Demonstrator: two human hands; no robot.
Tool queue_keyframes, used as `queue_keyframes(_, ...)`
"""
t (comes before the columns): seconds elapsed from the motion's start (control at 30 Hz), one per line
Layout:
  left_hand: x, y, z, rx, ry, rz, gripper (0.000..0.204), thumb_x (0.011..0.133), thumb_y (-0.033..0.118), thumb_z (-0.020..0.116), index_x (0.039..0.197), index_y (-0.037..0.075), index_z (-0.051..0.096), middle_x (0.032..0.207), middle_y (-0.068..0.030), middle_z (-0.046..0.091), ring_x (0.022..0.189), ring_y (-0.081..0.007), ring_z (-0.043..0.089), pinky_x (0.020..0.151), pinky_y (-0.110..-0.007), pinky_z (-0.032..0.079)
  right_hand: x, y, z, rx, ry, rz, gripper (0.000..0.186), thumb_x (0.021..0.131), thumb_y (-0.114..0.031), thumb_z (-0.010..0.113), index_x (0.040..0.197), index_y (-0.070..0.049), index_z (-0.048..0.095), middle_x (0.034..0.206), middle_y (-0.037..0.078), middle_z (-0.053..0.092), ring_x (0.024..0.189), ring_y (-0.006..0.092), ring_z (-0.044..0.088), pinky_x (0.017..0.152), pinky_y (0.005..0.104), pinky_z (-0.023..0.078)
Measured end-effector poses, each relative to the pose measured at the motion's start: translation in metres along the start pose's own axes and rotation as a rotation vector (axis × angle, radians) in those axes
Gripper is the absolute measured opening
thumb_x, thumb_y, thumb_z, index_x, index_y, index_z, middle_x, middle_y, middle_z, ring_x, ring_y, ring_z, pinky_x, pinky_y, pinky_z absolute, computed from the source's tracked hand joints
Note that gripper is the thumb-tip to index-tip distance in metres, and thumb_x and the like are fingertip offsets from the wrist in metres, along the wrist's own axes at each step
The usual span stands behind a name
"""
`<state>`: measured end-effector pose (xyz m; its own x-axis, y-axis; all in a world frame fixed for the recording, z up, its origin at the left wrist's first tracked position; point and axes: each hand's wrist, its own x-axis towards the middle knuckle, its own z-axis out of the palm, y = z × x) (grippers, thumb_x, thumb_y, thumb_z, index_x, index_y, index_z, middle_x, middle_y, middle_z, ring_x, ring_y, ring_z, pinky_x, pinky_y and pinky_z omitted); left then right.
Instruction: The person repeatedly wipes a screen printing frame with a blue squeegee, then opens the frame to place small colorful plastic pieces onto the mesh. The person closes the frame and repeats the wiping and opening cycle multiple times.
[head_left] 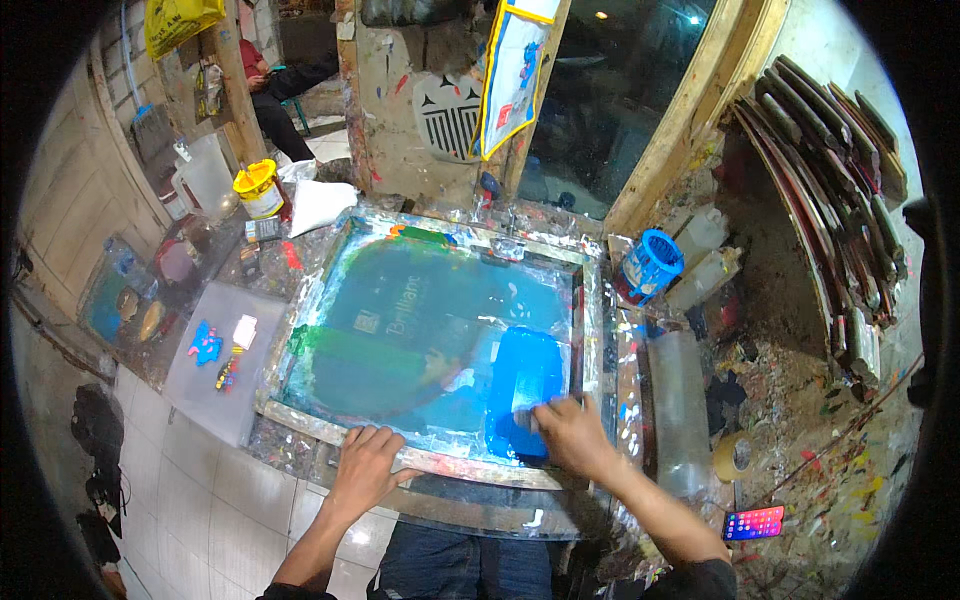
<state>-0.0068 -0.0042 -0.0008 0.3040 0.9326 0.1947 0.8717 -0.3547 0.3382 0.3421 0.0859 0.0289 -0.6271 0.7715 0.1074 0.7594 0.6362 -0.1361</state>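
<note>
A wooden-framed printing screen [425, 460] lies on the table in front of me, its teal mesh smeared with green and white. My left hand [372, 462] rests on its near rim, fingers laid over the wood and holding nothing. On the right part of the mesh is a broad patch of wet blue ink [525, 360]. At the lower end of that patch my right hand [575, 432] is closed around what looks like a small squeegee [524, 420], mostly hidden by the fingers and the ink. Pale lettering shows faintly in the mesh.
Left of the screen, a translucent sheet [215, 395] carries blue, white and multicoloured bits. A yellow-rimmed bucket [260, 190] stands behind it. To the right are a blue tub [650, 265], a tape roll [733, 456] and a lit phone [754, 523]. A person [285, 95] sits in the background.
</note>
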Motion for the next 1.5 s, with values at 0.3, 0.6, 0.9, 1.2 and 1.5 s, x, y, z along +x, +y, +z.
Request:
queue_keyframes(0.3, -0.001, -0.001, 0.004, -0.027, 0.04, 0.015, 0.049, 0.073, 0.04, 0.087, 0.102, 0.006, 0.066, 0.097, -0.0104, 0.058, 0.098, -0.0325, 0.056, 0.093, -0.046, 0.042, 0.05, 0.048, -0.019, 0.315, -0.439, 0.108, 0.035, 0.089, -0.019, 0.071, 0.117, -0.003, 0.056, 0.101, 0.024, 0.068, 0.097, 0.0463, 0.067, 0.078, 0.0546, 0.055)
queue_keyframes(0.6, 0.001, -0.003, 0.004, -0.048, 0.002, -0.013, 0.05, 0.073, 0.042, 0.087, 0.103, 0.006, 0.068, 0.099, -0.0116, 0.06, 0.099, -0.0339, 0.056, 0.093, -0.046, 0.042, 0.105, 0.075, -0.007, 0.142, -0.094, 0.205, 0.026, 0.098, -0.018, 0.063, 0.115, -0.003, 0.049, 0.102, 0.027, 0.066, 0.094, 0.0501, 0.067, 0.077, 0.0589, 0.052)
queue_keyframes(0.9, 0.005, 0.001, -0.003, -0.062, -0.02, -0.035, 0.049, 0.068, 0.032, 0.091, 0.103, 0.005, 0.069, 0.097, -0.0098, 0.062, 0.097, -0.0308, 0.057, 0.093, -0.045, 0.04, 0.03, -0.002, -0.01, 0.327, -0.129, 0.173, 0.02, 0.096, -0.009, 0.057, 0.112, -0.005, 0.046, 0.095, 0.024, 0.061, 0.088, 0.0504, 0.062, 0.073, 0.0592, 0.051)
queue_keyframes(1.2, 0.014, 0.01, -0.029, 0.02, -0.016, 0.046, 0.049, 0.072, 0.04, 0.088, 0.101, 0.004, 0.072, 0.097, -0.0119, 0.066, 0.099, -0.0318, 0.061, 0.091, -0.045, 0.044, -0.017, -0.066, -0.033, -0.032, 0.012, 0.148, 0.031, 0.096, -0.021, 0.066, 0.121, -0.005, 0.056, 0.1, 0.013, 0.062, 0.102, 0.0322, 0.065, 0.088, 0.0482, 0.047)
queue_keyframes(1.5, 0.08, 0.067, -0.106, -0.198, 0.595, 0.34, 0.045, 0.077, 0.041, 0.087, 0.098, 0.005, 0.071, 0.098, -0.0139, 0.066, 0.1, -0.0349, 0.061, 0.098, -0.048, 0.045, 0.057, -0.068, -0.155, -0.156, 0.684, 0.135, 0.033, 0.091, -0.033, 0.076, 0.083, -0.007, 0.058, 0.077, 0.012, 0.053, 0.071, 0.0327, 0.054, 0.064, 0.0447, 0.041)
